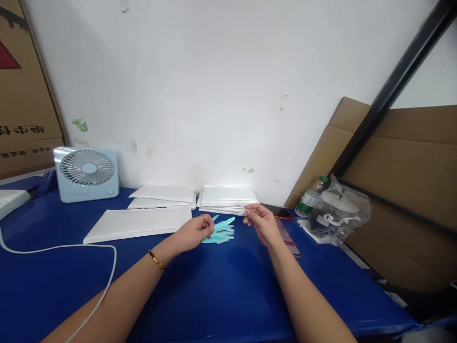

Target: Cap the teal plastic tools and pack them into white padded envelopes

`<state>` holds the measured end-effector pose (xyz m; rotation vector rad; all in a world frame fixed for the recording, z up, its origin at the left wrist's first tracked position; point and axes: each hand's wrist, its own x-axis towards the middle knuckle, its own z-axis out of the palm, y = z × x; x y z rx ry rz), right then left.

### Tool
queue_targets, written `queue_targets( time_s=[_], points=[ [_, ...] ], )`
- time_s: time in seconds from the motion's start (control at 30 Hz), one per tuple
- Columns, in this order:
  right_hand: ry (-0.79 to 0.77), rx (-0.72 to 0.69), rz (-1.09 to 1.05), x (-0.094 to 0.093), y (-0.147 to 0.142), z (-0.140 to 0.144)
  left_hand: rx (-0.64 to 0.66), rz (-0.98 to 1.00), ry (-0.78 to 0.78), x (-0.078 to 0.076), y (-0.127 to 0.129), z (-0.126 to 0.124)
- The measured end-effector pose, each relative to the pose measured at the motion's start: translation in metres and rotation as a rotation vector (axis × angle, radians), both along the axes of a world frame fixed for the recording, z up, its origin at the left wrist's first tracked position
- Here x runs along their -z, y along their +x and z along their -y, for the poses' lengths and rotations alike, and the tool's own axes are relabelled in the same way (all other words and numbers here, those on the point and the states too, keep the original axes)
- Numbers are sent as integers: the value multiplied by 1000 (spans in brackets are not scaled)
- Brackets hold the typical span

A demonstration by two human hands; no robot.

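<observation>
We look down at a blue tabletop (221, 290) set against a white wall. Our left hand (194, 232) reaches in from the lower left, wearing a ring and a gold bracelet; its fingers are curled closed, pinching one light blue strip (225, 222) that angles up to the right. Just beneath and right of that hand lies a small pile of the same blue strips (221, 236), flat on the tabletop. Our right hand (262, 221) hovers close by, fingers pinched on the edge of a thin white piece (too small to identify), just in front of a stack of white padded envelopes (228, 196). Two more piles of white envelopes (143, 221) lie to the left. Farther left stands a pale blue desk fan (86, 173), with a white cable (71, 247) looping across the tabletop. To the right of our hands sit a dark phone (287, 236), a plastic bottle (310, 200) and a clear plastic bag (339, 212), with brown cardboard (403, 176) leaning behind them.
</observation>
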<state>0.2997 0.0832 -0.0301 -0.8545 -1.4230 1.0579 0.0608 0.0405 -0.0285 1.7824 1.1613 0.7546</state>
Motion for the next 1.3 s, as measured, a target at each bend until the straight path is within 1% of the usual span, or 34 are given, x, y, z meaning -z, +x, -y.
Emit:
queue_targets(
  time_s=[0.1, 0.33, 0.5, 0.57, 0.67, 0.73, 0.8, 0.9, 0.97, 1.03, 1.13, 1.3],
  points=[
    [18, -36, 12, -5, -3, 7, -1, 3, -4, -1, 0, 1],
    [4, -107, 94, -2, -10, 9, 9, -10, -2, -3, 0, 1],
    [-55, -224, 151, 2, -18, 13, 39, -43, 34, 2, -1, -1],
    [-91, -271, 191, 6, -18, 12, 35, -123, 98, 5, -3, -3],
    [-117, -322, 328, 15, -15, 9, -51, -379, 320, 11, -9, -6],
    [-68, -303, 481, 18, -13, 8, -126, -564, 440, 14, -14, -8],
    [34, -243, 639, 19, -11, 7, -142, -690, 446, 16, -16, -11],
    [217, -157, 798, 17, -9, 9, -60, -773, 422, 17, -15, -12],
    [296, -120, 871, 16, -8, 9, -14, -794, 453, 15, -10, -10],
    [313, -125, 952, 16, -10, 9, 8, -822, 492, 14, -3, -7],
    [324, -187, 1057, 18, -16, 9, 31, -870, 531, 14, 7, -3],
    [390, -215, 1267, 17, -32, 14, 78, -908, 478, 17, 18, 0]
  ],
)
